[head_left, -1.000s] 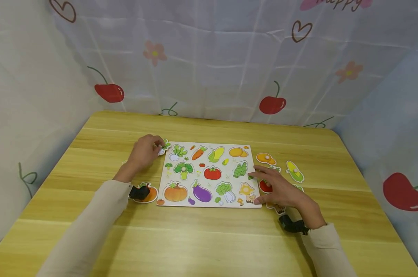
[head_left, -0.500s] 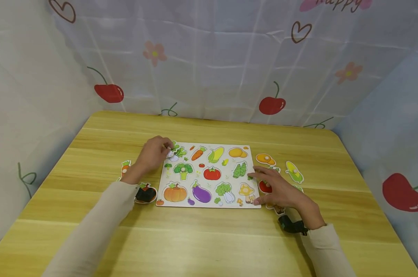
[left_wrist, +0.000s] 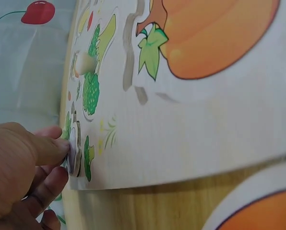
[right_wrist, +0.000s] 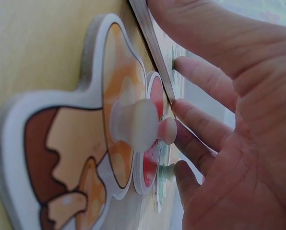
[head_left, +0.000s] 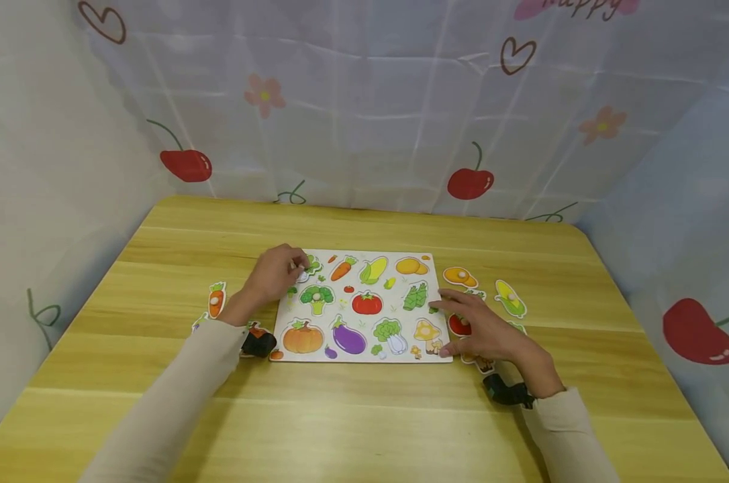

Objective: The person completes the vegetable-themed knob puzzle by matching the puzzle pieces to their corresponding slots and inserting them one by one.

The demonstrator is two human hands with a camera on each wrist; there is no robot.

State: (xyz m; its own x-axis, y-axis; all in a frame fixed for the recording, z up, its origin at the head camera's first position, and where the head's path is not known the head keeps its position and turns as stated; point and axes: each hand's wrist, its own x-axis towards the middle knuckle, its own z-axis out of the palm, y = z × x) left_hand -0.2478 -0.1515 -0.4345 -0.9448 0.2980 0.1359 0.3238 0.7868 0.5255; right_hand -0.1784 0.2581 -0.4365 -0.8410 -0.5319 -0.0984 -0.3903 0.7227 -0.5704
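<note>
On the wooden worktop (head_left: 364, 416), the left hand (head_left: 275, 272) is pinching the turnip piece (left_wrist: 76, 155), likely light, stiff, best held mid-face, at the board (head_left: 288, 308)'s far-left corner, right hand (head_left: 482, 329) spread by its right edge.

Table (head_left: 352, 416) free before board (head_left: 369, 327); loose pieces (head_left: 460, 276) obstruct both sides.

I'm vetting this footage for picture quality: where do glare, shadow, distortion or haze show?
Head: soft sheen on the table in front of the puzzle board, faint shadow beside the left sleeve. Left wrist: the board's lower edge looks bowed, perhaps lens distortion. Right wrist: pale haze washes out the backdrop beyond the right hand; the mushroom piece is clearer.
</note>
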